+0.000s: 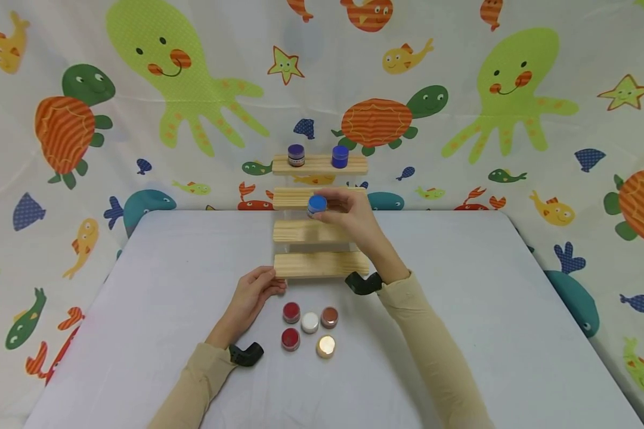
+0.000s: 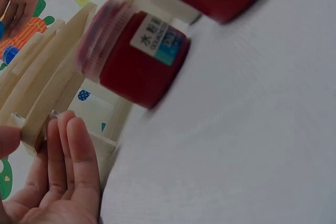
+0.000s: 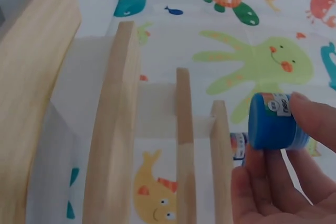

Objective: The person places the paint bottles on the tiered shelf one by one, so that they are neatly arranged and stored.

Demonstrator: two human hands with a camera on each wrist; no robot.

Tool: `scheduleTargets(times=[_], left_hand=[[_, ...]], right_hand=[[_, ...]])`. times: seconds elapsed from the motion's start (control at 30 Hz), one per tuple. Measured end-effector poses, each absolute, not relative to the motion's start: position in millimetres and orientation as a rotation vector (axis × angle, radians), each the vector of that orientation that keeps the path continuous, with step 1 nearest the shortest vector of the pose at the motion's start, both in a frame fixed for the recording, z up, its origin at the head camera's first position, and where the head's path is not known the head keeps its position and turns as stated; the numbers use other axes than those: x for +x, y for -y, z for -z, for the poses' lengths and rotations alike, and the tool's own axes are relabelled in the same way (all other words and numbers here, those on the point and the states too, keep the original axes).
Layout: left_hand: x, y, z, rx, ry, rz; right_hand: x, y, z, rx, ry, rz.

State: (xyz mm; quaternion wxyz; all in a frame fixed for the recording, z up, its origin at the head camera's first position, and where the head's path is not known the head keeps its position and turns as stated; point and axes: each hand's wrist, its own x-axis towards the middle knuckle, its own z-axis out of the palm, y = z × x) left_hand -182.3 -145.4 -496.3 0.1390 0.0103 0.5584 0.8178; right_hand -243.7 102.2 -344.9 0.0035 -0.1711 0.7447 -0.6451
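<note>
My right hand point(image 1: 349, 214) pinches a blue paint jar point(image 1: 316, 205) between thumb and fingers, in front of the middle steps of a wooden tiered rack point(image 1: 322, 265). In the right wrist view the jar point(image 3: 272, 121) lies sideways, its label partly covered by the thumb. My left hand point(image 1: 254, 292) holds the left end of the lowest step, thumb on one side and fingers point(image 2: 81, 142) on the other. On the top step stand a dark blue-purple jar point(image 1: 296, 156) and a blue jar point(image 1: 340, 157).
Before the rack stand two red jars point(image 1: 291, 312), a white jar point(image 1: 309, 323), a brown jar point(image 1: 330, 317) and a gold-lidded jar point(image 1: 325, 346). They are on a white-covered table point(image 1: 182, 262). A sea-animal curtain point(image 1: 311, 59) hangs behind the rack.
</note>
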Motion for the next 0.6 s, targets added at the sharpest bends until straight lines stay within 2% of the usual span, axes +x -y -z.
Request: scheduleTargets(times=[0.37, 0.6], left_hand=[[-179.8, 144.6, 496.8, 0.015, -1.633, -2.356], [-178.9, 144.4, 496.9, 0.024, -1.626, -2.363]], right_hand=[[-269.5, -90.1, 344.3, -0.511, -2.348, 2.09], [-282.3, -78.7, 348.4, -0.606, -2.326, 2.134]])
